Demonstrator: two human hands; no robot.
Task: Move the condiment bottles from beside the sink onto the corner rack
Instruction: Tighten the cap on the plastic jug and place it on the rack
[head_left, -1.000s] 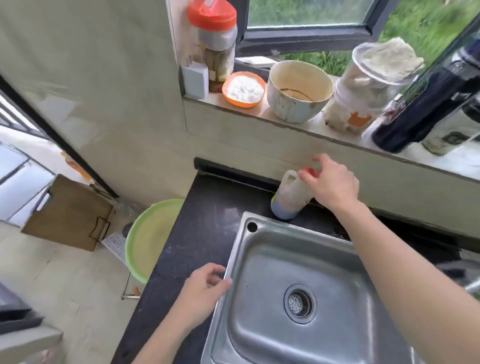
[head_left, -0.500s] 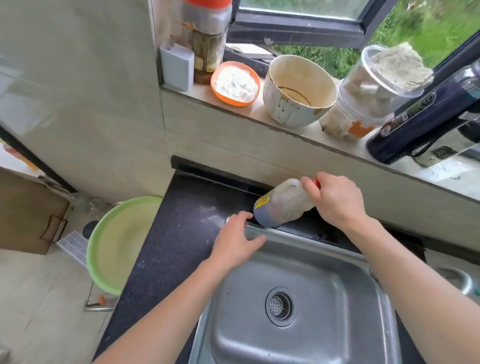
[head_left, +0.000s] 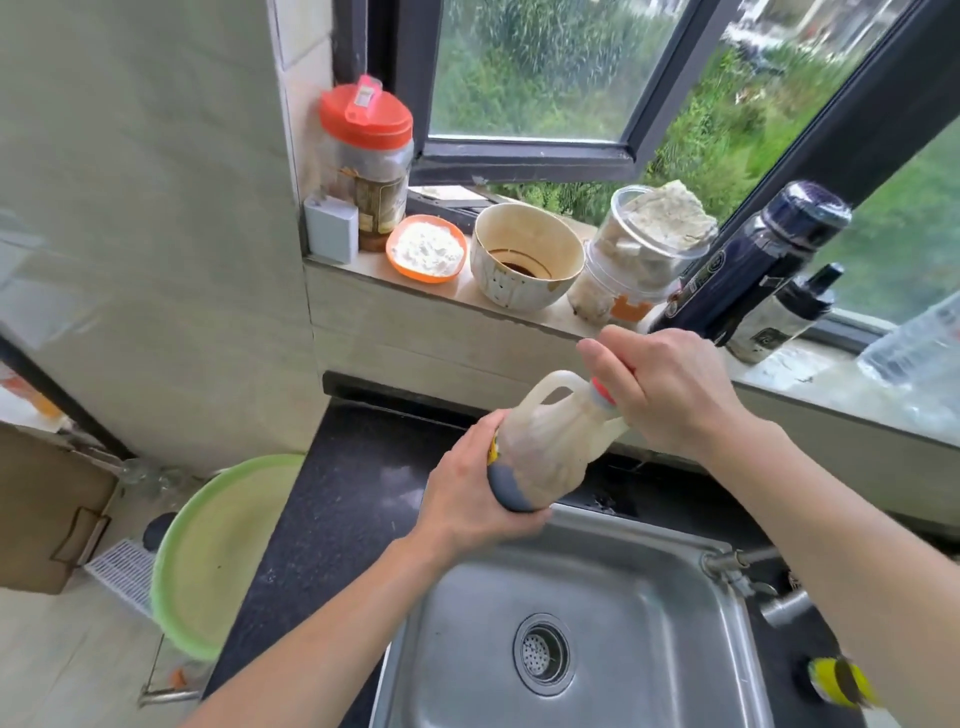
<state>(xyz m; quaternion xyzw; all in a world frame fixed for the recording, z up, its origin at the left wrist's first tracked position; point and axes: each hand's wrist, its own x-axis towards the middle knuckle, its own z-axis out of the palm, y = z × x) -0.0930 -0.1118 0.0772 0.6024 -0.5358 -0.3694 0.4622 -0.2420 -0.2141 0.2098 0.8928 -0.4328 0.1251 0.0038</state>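
counter (head_left: 337, 493): sink (head_left: 649, 613) inset | sill (head_left: 810, 371): jar (head_left: 366, 156), orange dish (head_left: 426, 248), bowl (head_left: 524, 257)

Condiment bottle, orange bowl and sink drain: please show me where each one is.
condiment bottle (head_left: 550, 447), head view, on its cloudy body below the handle.
orange bowl (head_left: 426, 278), head view, on its near rim.
sink drain (head_left: 544, 653), head view, on the strainer's middle.
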